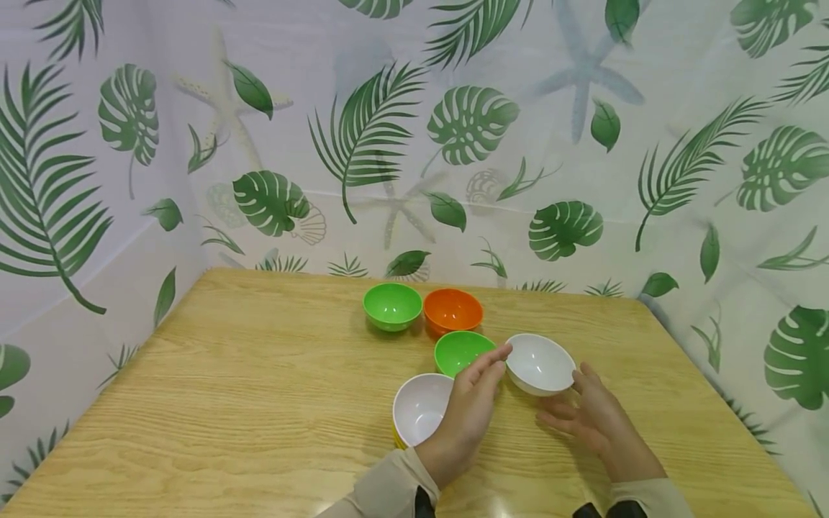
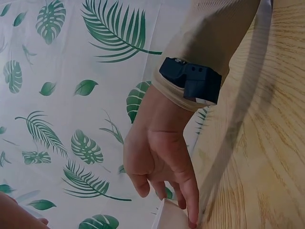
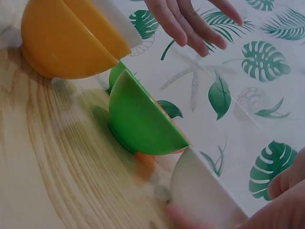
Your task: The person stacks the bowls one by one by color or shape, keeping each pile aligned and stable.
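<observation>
My right hand (image 1: 599,424) grips a white bowl (image 1: 540,365) at its right side, thumb at the rim and fingers lower on the outside. The left wrist view shows this right hand (image 2: 164,157) around part of the white bowl (image 2: 171,217). My left hand (image 1: 468,410) has its fingers extended and holds nothing; in the head view its fingertips overlap the bowl's left rim. Seen from the right wrist, the left-hand fingers (image 3: 193,24) hang above a green bowl (image 3: 138,117). In the head view, this near green bowl (image 1: 460,350) is partly hidden by the left hand.
Farther back stand another green bowl (image 1: 392,307) and an orange bowl (image 1: 452,311) side by side. Nearer, a white bowl (image 1: 417,406) tops a stack with yellow bowls (image 3: 66,40). The wooden table (image 1: 272,374) meets a leaf-patterned cloth (image 1: 479,230) behind.
</observation>
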`<state>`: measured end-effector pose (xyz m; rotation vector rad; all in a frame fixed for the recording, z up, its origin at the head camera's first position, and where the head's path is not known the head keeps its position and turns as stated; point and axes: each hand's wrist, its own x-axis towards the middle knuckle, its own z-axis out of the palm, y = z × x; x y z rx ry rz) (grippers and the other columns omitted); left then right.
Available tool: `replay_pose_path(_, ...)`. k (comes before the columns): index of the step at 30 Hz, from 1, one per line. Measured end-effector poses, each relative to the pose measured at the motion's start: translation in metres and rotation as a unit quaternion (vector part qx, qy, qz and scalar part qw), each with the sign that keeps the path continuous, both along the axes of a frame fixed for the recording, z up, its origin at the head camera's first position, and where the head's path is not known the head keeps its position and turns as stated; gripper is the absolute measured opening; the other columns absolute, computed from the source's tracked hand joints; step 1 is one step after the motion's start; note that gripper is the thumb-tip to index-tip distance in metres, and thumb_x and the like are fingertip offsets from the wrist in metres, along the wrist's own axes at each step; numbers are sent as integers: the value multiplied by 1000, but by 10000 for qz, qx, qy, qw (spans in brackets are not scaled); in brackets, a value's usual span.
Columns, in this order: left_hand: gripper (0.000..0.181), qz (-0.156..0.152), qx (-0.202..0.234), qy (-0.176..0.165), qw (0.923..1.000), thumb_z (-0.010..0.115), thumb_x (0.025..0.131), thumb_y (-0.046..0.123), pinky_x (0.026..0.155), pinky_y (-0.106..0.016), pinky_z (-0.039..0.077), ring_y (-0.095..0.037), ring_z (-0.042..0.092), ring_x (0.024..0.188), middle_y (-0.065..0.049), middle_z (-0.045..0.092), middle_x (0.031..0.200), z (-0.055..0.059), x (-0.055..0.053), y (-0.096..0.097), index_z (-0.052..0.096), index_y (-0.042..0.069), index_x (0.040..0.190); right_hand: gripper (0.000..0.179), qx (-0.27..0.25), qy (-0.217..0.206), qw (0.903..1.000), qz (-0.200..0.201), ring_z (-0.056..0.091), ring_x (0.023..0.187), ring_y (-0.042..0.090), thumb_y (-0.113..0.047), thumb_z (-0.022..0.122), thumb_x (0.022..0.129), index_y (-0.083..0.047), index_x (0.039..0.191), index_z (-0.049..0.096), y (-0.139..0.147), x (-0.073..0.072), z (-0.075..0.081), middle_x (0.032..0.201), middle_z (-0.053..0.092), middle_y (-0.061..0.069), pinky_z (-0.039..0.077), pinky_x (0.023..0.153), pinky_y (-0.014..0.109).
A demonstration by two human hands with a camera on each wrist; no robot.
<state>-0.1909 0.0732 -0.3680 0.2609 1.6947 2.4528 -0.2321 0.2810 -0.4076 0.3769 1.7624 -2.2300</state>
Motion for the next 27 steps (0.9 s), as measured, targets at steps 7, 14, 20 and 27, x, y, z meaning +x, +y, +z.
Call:
replay_pose_path(7,38,11,59,-147,9999,42,100,20,112,-46,30,-25,36,137,-7,46,145,-3,2,4,53,10,135,63,-961,-124,9951,-178,56,110,42,-37,17,103,-20,151,-20,-2,-8,-16,154,-8,27,42,100,56)
replay_pose_path(14,38,11,-60,-171,9998,44,100,21,107,-44,35,-25,38,133,-8,44,146,-5,3,8,55,11,134,59,-1221,-115,9922,-241,62,102,34,-29,14,104,-29,149,-24,-3,-11,-21,150,4,30,43,99,54)
replay_pose_path(20,39,43,-138,-160,9998,44,100,22,105,-43,37,-25,39,132,-9,43,146,-6,4,11,54,10,135,59,-1207,-16,9921,-341,61,98,30,-23,15,105,-26,149,-24,-5,-11,-21,148,4,27,46,99,48)
replay_pose_path(27,40,-3,-63,-84,9999,43,100,23,105,-45,38,-27,39,134,-11,41,147,-9,4,12,52,8,136,56,-1265,208,9909,-402,53,107,27,-20,9,104,-23,149,-25,-7,-12,-23,151,-10,25,40,105,43)
